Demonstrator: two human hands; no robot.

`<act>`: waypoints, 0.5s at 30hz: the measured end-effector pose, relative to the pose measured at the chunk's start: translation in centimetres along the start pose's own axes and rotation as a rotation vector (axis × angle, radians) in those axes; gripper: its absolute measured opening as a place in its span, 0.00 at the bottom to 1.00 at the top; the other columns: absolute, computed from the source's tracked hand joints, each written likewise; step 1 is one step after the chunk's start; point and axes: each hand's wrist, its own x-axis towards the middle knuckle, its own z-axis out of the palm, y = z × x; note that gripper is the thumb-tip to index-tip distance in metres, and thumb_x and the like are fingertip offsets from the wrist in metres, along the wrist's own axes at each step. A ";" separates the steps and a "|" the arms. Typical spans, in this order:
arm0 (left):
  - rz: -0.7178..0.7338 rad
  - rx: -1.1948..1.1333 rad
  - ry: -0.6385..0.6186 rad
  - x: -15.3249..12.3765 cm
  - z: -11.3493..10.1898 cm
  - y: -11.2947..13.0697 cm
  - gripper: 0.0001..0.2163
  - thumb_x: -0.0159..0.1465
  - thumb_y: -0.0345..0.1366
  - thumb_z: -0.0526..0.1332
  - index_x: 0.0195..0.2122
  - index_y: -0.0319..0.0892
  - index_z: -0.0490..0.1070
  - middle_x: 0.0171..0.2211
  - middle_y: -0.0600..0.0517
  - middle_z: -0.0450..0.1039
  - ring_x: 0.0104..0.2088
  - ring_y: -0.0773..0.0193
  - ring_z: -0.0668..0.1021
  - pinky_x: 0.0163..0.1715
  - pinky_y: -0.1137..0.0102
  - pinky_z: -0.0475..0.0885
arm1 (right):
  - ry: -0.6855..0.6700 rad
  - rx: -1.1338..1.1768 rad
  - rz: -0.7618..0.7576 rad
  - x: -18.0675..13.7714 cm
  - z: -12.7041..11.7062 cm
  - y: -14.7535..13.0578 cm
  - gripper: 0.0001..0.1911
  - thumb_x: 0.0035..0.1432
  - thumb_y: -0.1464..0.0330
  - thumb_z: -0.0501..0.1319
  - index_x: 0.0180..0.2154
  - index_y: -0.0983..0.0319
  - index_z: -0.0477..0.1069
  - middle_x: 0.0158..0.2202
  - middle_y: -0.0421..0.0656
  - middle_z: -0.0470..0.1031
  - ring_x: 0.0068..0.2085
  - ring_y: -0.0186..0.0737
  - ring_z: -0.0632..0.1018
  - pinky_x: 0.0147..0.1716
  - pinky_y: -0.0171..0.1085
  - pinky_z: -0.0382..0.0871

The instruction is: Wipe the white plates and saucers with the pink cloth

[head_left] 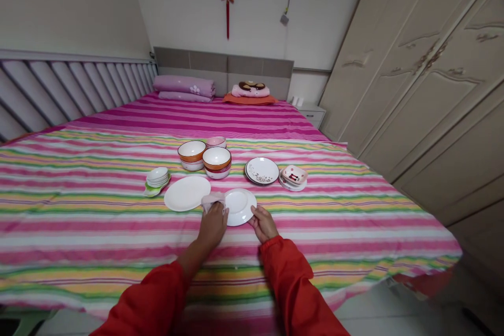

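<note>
My left hand [213,223] is closed round a crumpled white cloth [211,200] that rests against the left rim of a small white plate [240,205] on the striped bed. At the plate's near right rim, my right hand [263,223] pinches the edge. Both sleeves are red. A larger white plate [187,192] lies just left of the cloth.
Behind stand two orange-banded bowl stacks [191,154] [217,161], a pink bowl [216,142], small white dishes [157,177] on a green one, a patterned plate [262,170] and little saucers [293,176]. Pillows [184,86] lie at the headboard. A wardrobe [429,79] lines the right side.
</note>
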 end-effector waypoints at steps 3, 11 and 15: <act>0.080 0.034 0.067 -2.3 0.3 0.2 0.16 0.68 0.36 0.43 0.42 0.37 0.67 0.45 0.40 0.73 0.49 0.52 0.72 0.55 0.51 0.57 | 0.015 0.001 0.004 0.1 0.0 0.0 0.11 0.44 0.68 0.70 0.29 0.64 0.72 0.28 0.43 0.78 0.30 0.37 0.78 0.36 0.39 0.74; 0.272 0.070 0.012 -7.1 1.8 1.8 0.14 0.67 0.33 0.45 0.45 0.40 0.69 0.43 0.44 0.74 0.47 0.54 0.73 0.55 0.50 0.56 | 0.081 0.079 0.018 0.1 0.5 -0.3 0.07 0.50 0.66 0.66 0.30 0.62 0.71 0.27 0.42 0.79 0.30 0.38 0.79 0.34 0.41 0.75; 0.397 0.065 -0.048 -6.3 2.7 3.4 0.15 0.67 0.36 0.46 0.49 0.41 0.68 0.47 0.43 0.73 0.49 0.52 0.72 0.53 0.52 0.58 | 0.070 0.065 -0.005 0.2 0.3 0.0 0.08 0.48 0.65 0.67 0.29 0.62 0.71 0.26 0.42 0.79 0.29 0.38 0.79 0.32 0.38 0.75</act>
